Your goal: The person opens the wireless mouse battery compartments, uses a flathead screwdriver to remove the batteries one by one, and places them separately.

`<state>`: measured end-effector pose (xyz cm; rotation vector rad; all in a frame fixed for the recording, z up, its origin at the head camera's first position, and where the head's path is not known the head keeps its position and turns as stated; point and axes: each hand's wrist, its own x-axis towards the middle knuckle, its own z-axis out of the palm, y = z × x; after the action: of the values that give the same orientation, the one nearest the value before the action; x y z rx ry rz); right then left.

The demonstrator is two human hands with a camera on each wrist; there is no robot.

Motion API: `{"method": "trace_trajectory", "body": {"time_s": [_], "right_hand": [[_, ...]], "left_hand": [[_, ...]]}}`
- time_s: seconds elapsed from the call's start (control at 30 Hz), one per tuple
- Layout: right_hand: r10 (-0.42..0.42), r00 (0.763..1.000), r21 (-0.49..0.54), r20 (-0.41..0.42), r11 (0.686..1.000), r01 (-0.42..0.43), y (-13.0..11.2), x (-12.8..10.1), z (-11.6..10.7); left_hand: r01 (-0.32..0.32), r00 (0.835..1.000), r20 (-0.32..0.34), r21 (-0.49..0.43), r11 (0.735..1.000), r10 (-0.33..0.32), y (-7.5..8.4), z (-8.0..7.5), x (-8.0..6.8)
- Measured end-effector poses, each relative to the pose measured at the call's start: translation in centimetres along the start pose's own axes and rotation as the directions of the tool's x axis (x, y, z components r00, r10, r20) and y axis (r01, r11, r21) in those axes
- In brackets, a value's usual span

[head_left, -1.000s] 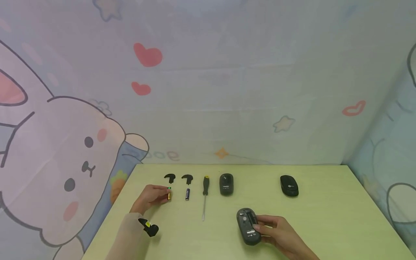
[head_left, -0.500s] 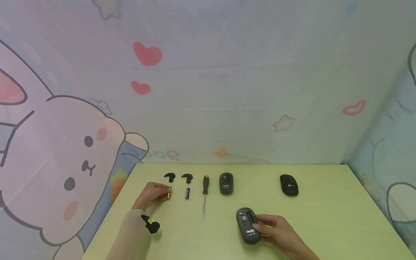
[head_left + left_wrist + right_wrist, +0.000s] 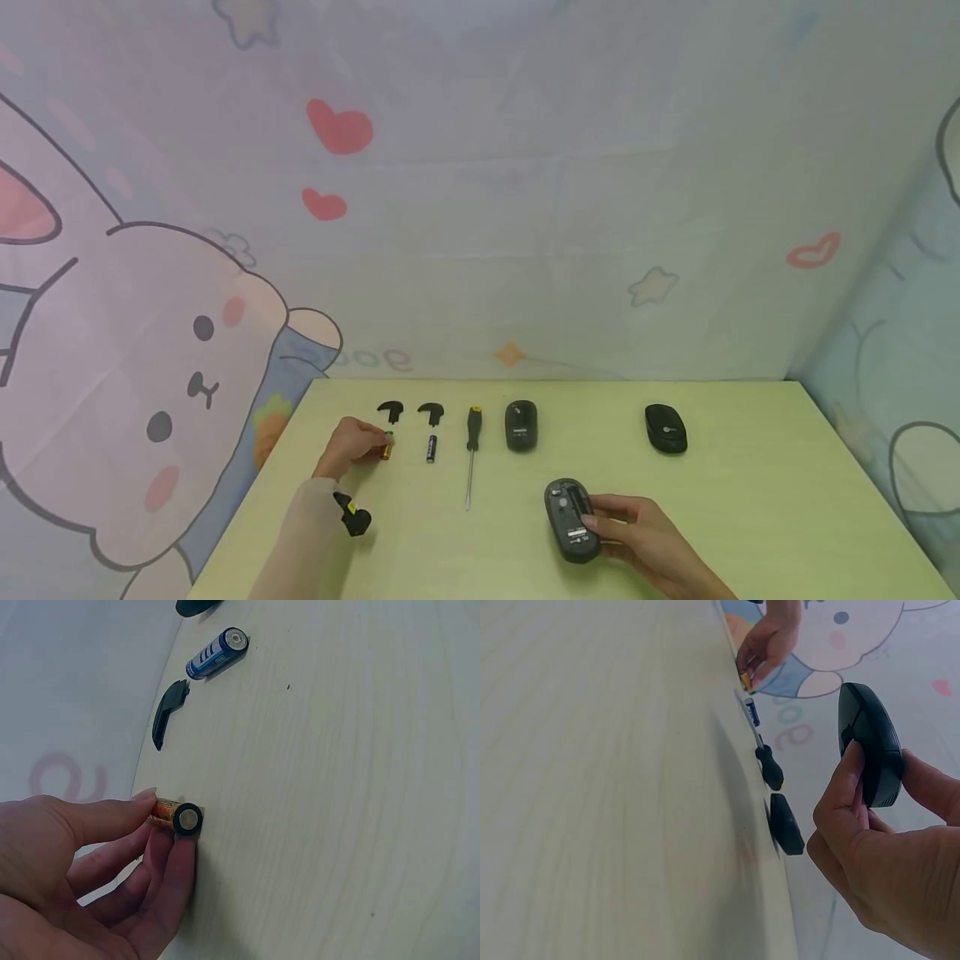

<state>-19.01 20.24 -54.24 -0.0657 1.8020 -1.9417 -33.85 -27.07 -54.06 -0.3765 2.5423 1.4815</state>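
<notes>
Pinching a gold battery (image 3: 163, 811) near the left edge of the tabletop (image 3: 750, 517), the left hand (image 3: 351, 442) hides its far end in the left wrist view. The right hand (image 3: 637, 533) grips a black computer mouse (image 3: 564, 521), underside showing in the head view, its small label (image 3: 577, 532) illegible; the right forearm (image 3: 699, 575) is cut off at bottom. Bare wood-grain surface separates the hands. Farther back lie a second mouse (image 3: 521, 426), a third mouse (image 3: 666, 428), one blue battery (image 3: 431, 449), one screwdriver (image 3: 473, 431) and two curved black plastic pieces (image 3: 431, 411).
</notes>
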Motion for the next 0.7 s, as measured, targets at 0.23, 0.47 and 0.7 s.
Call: {"method": "trace_trajectory", "body": {"time_s": [0.23, 0.47, 0.7], "right_hand": [[0.006, 1.0, 0.012, 0.003, 1.0, -0.006, 0.0, -0.07, -0.12], [-0.007, 1.0, 0.008, 0.013, 1.0, 0.007, -0.17, -0.23, -0.19], [-0.004, 1.0, 0.02, 0.009, 1.0, 0.004, -0.25, -0.45, -0.23]], "left_hand": [[0.011, 1.0, -0.01, 0.02, 1.0, -0.011, 0.13, -0.08, 0.16], [0.023, 1.0, -0.02, 0.024, 0.999, -0.023, 0.41, -0.14, -0.19], [0.021, 0.999, -0.028, 0.031, 0.999, -0.021, 0.21, -0.07, -0.35]]}}
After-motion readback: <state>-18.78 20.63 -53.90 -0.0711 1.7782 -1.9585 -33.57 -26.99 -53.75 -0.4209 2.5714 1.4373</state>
